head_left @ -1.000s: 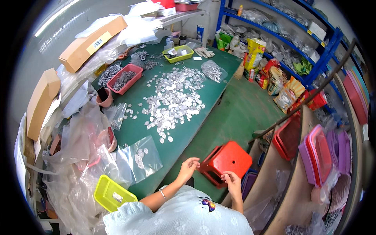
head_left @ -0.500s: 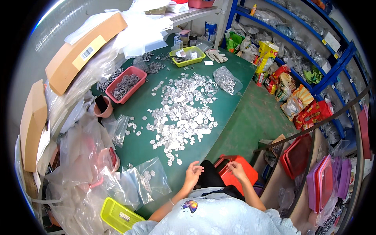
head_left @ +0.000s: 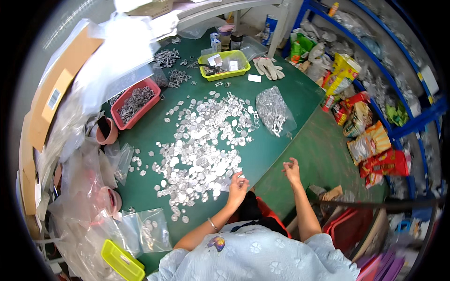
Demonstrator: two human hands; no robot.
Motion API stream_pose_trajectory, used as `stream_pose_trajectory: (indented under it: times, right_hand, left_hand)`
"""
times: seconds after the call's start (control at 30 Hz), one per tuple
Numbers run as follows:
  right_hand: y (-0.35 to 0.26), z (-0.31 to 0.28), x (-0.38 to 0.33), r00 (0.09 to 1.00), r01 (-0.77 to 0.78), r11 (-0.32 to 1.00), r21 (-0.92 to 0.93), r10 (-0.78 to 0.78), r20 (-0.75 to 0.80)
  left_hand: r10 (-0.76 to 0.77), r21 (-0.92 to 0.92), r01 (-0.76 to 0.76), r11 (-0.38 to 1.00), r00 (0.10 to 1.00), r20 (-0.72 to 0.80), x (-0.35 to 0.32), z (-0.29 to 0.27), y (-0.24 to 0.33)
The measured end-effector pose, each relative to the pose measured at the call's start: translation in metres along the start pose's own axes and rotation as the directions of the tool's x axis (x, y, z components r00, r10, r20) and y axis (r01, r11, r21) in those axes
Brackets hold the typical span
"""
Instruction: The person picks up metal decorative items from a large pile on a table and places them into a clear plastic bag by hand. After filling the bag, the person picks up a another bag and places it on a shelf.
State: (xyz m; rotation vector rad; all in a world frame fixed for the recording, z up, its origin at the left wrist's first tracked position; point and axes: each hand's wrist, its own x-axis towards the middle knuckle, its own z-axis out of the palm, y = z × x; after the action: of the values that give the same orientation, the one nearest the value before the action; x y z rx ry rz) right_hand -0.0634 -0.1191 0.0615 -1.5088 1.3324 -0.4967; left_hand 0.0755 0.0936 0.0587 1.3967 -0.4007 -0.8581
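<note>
Closest in, the left hand (head_left: 237, 185) sits at the near edge of the green table (head_left: 276, 150), fingers curled onto the edge of the big heap of small silver discs (head_left: 201, 150) — looks pinched on a piece or two, though I can't tell for sure. The right hand (head_left: 291, 169) hangs in the air off the table's corner, fingertips bunched together, maybe around something tiny; too small to see.

Risk as I see it: the heap runs right up to the table edge, so a careless sweep could knock pieces onto the floor.

Further out there's a clear bag of the same parts (head_left: 273, 111), a red tray (head_left: 136, 102) of metal bits on the left, then a yellow-green tray (head_left: 225, 64) and a pair of work gloves (head_left: 269, 68) at the far end.
</note>
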Motion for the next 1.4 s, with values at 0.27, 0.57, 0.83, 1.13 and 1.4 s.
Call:
stream_pose_trajectory:
  times: [0.27, 0.57, 0.83, 1.13, 1.4]
  right_hand:
    - [-0.021, 0.001, 0.161, 0.991, 0.114, 0.991, -0.075, -0.119, -0.065]
    - [-0.018, -0.018, 0.239, 0.925, 0.019, 0.973, -0.232, 0.070, 0.373]
    - [-0.119, -0.028, 0.222, 0.803, 0.156, 0.977, 0.145, -0.211, 0.557]
    - [-0.229, -0.068, 0.243, 0.824, 0.224, 0.869, 0.440, -0.410, 0.391]
    - [-0.266, -0.110, 0.178, 0.751, 0.336, 0.845, 0.416, -0.507, 0.422]
  left_hand:
    - [0.023, 0.414, 0.077, 0.907, 0.972, -0.232, 0.152, 0.133, -0.007]
    - [-0.175, 0.652, 0.450, 0.610, 0.879, -0.443, 0.258, 0.157, 0.043]
    - [0.181, 0.674, -0.118, 0.730, 0.983, -0.024, 0.263, 0.150, 0.066]
    - [0.064, 0.273, -0.054, 0.960, 0.998, -0.028, 0.287, 0.178, 0.202]
    - [0.154, 0.193, -0.198, 0.961, 0.963, 0.220, 0.194, 0.170, 0.237]
